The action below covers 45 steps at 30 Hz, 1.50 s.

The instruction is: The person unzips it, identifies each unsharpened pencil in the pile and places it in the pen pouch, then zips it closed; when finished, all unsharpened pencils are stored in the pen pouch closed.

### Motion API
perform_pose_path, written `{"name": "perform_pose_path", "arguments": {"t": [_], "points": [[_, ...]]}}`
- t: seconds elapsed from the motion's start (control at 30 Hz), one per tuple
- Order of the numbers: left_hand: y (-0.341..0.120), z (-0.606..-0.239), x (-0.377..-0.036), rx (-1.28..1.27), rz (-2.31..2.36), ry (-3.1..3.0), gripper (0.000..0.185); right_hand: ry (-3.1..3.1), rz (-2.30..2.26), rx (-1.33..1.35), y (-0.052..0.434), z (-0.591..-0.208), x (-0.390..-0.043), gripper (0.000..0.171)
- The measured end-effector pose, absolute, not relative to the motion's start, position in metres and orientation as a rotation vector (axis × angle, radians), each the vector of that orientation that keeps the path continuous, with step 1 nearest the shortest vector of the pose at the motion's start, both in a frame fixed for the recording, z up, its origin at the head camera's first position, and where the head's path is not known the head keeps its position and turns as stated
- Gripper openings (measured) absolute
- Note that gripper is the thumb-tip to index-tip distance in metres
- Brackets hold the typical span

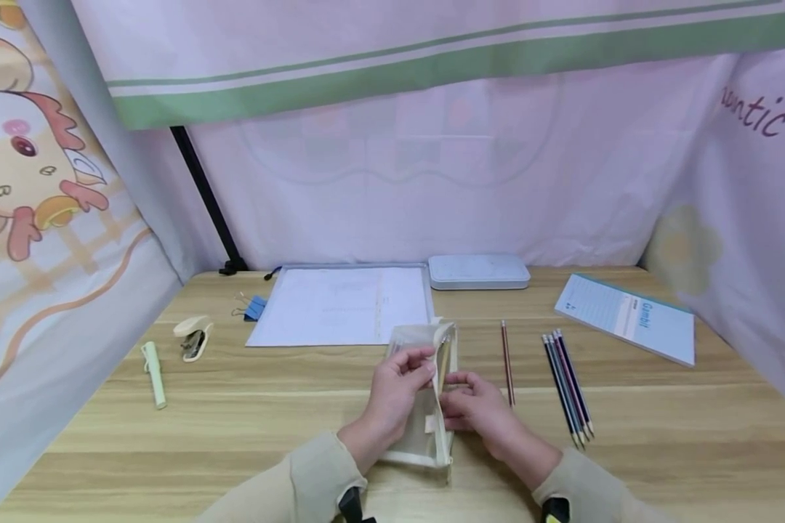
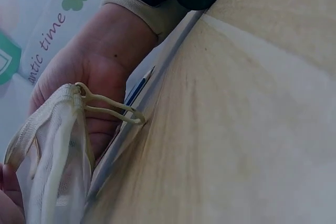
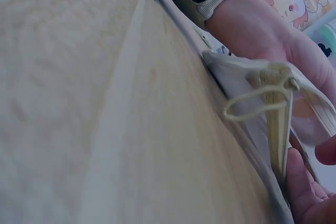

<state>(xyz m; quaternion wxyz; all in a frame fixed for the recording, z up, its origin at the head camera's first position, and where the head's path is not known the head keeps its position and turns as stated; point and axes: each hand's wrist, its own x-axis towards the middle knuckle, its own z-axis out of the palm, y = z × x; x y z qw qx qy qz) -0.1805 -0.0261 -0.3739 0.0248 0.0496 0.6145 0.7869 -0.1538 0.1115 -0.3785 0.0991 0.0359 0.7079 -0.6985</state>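
Note:
A cream mesh zipper pouch (image 1: 413,436) stands on the table in front of me, its zipped side parted and facing right. My left hand (image 1: 395,392) pinches the upper edge of that opening between thumb and fingers. From the right, my right hand (image 1: 480,410) holds the near edge, its fingertips partly hidden by the pouch. A thin tan strip, perhaps a pencil, shows inside the opening in the head view. The left wrist view has the pouch (image 2: 60,156) with a looped zipper cord (image 2: 113,109); the right wrist view shows the pouch's (image 3: 281,129) corner end-on.
Right of the pouch lie a single pencil (image 1: 506,363), several dark pencils (image 1: 568,388) and a notepad (image 1: 628,319). Behind are a paper-covered clipboard (image 1: 340,305) and a pale case (image 1: 479,272). A blue binder clip (image 1: 255,308), stapler (image 1: 194,338) and green marker (image 1: 153,374) lie left.

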Motion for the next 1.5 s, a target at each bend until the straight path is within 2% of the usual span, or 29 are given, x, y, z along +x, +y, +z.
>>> {"name": "perform_pose_path", "arguments": {"t": [0.33,0.5,0.67,0.83,1.2,1.33,1.5], "points": [[-0.027,-0.364,-0.188,0.119,2.54,1.87,0.029,2.27,-2.005,-0.026,0.144,-0.363,-0.143,0.026],[-0.025,-0.36,-0.193,0.09,2.608,1.847,0.029,2.267,-1.824,-0.398,0.158,-0.358,-0.133,0.025],[-0.022,-0.358,-0.195,0.052,2.652,1.841,0.028,2.29,-1.741,-0.724,0.156,-0.358,-0.129,0.032],[-0.017,-0.359,-0.197,0.04,2.674,1.835,0.029,2.369,-1.74,-0.684,0.149,-0.359,-0.128,0.033],[-0.019,-0.358,-0.196,0.064,2.574,1.869,0.026,2.425,-1.738,-0.705,0.149,-0.36,-0.127,0.015],[-0.028,-0.355,-0.181,0.173,2.415,1.977,0.028,2.423,-1.735,-0.702,0.15,-0.36,-0.127,0.011],[-0.042,-0.35,-0.155,0.426,2.138,2.144,0.028,2.431,-1.77,-0.699,0.151,-0.358,-0.129,0.01]]}}
